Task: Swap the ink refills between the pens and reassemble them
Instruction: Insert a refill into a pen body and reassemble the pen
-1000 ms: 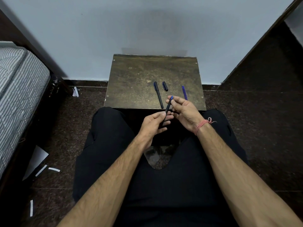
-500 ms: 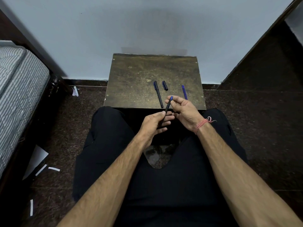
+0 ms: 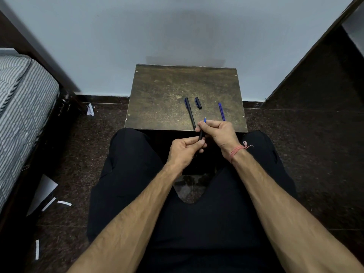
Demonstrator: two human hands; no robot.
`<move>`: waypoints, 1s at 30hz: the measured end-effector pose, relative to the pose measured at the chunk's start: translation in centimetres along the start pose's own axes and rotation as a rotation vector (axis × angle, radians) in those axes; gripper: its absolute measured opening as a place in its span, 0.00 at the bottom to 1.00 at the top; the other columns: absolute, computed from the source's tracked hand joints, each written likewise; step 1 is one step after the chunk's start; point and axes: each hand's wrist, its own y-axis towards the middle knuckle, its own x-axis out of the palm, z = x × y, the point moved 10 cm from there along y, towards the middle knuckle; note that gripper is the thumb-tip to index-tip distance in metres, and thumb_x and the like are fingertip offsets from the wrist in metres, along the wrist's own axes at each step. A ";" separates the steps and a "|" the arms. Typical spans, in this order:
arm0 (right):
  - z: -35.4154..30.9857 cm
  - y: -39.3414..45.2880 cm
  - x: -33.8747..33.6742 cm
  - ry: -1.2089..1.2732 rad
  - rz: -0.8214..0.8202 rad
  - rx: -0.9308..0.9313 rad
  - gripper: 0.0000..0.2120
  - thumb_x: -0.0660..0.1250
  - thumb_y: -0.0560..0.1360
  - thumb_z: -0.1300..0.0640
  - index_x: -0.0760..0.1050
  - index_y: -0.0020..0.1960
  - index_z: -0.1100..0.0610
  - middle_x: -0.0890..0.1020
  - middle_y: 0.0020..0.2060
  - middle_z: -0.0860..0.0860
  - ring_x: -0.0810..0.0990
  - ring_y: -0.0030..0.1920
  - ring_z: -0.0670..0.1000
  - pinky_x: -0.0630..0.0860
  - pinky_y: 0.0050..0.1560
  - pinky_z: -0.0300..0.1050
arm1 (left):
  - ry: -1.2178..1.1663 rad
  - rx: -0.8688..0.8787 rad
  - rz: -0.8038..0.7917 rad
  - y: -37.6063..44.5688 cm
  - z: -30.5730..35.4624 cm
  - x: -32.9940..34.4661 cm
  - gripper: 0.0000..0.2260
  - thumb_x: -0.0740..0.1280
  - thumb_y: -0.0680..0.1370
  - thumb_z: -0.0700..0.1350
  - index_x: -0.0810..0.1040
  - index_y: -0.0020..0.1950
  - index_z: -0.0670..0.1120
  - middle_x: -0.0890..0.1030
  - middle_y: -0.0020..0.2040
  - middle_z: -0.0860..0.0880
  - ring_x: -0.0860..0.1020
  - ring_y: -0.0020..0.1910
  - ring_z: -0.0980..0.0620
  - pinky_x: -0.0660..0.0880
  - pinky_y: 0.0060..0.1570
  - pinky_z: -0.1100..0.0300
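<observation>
Both hands hold one black pen barrel [image 3: 201,135] just in front of the small table's near edge. My left hand [image 3: 184,152] grips its lower end. My right hand [image 3: 217,133] pinches the upper end, where a blue tip [image 3: 204,120] sticks out above the fingers. On the worn brown table [image 3: 157,99] lie a capped black pen [image 3: 190,113], a loose black cap [image 3: 198,103] and a bare blue refill [image 3: 221,111], whose near end is hidden behind my right hand.
The table stands against a pale wall, with my knees in black trousers at its near edge. A striped mattress [image 3: 21,107] is on the left. Paper scraps [image 3: 49,201] lie on the dark floor. A dark panel [image 3: 323,75] rises on the right.
My right hand has closed further over the pen's upper end, so less of the barrel shows between the hands. The items on the table have not moved.
</observation>
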 end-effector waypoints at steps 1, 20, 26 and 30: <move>0.1 0.0 0.0 -0.034 0.043 -0.015 0.07 0.77 0.80 0.56 0.89 0.52 0.60 0.90 0.47 0.58 0.84 0.37 0.55 0.83 0.32 0.44 | 0.049 0.015 0.043 0.0 -0.1 -0.2 0.12 0.76 0.82 0.40 0.88 0.65 0.40 0.92 0.47 0.48 0.87 0.40 0.60 0.83 0.48 0.65; -6.8 3.2 3.9 -1.350 0.171 -0.517 0.23 0.62 0.82 0.60 0.74 0.76 0.50 0.79 0.70 0.52 0.78 0.65 0.60 0.81 0.58 0.57 | -0.080 0.055 0.137 0.4 0.8 -2.0 0.09 0.73 0.86 0.45 0.88 0.64 0.47 0.92 0.53 0.48 0.84 0.42 0.57 0.80 0.45 0.62; -7.4 6.0 5.3 -1.641 0.117 -0.405 0.15 0.61 0.83 0.58 0.76 0.69 0.49 0.82 0.63 0.52 0.80 0.61 0.62 0.80 0.50 0.55 | -0.077 0.070 0.132 0.9 0.8 -2.5 0.10 0.73 0.85 0.47 0.88 0.65 0.49 0.92 0.53 0.52 0.85 0.44 0.59 0.80 0.46 0.63; -7.8 5.3 5.3 -1.776 0.172 -0.443 0.12 0.62 0.84 0.59 0.84 0.55 0.52 0.86 0.48 0.53 0.81 0.59 0.58 0.73 0.40 0.48 | -0.095 0.067 0.125 1.1 0.7 -2.5 0.10 0.73 0.85 0.47 0.88 0.65 0.49 0.92 0.53 0.51 0.84 0.45 0.58 0.80 0.48 0.62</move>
